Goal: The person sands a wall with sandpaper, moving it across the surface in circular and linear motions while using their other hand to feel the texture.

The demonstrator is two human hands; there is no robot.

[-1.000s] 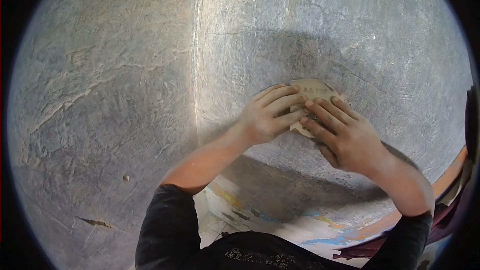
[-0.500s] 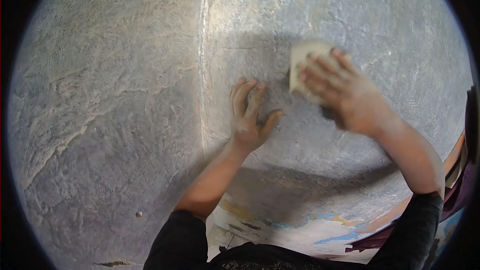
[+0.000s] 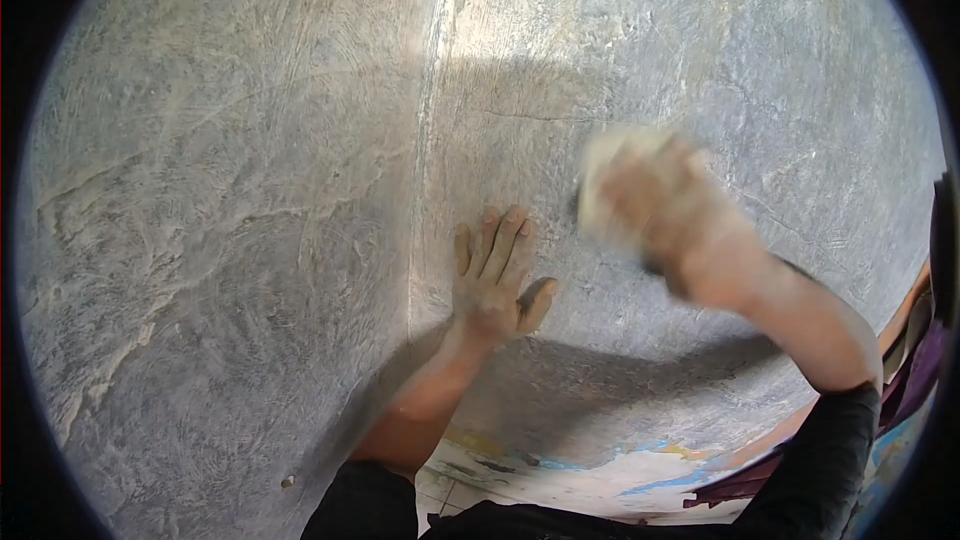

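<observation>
Grey rough wall (image 3: 250, 190); corner seam (image 3: 425, 140); paint-stained floor (image 3: 560, 480).

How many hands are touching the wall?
2. The left hand lies flat on the grey wall beside the corner; the right hand, blurred, presses a sandpaper sheet against it.

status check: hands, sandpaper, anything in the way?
Left hand flat on wall, holding nothing. Right hand pressing sandpaper on wall, motion-blurred. Nothing in the way.
</observation>
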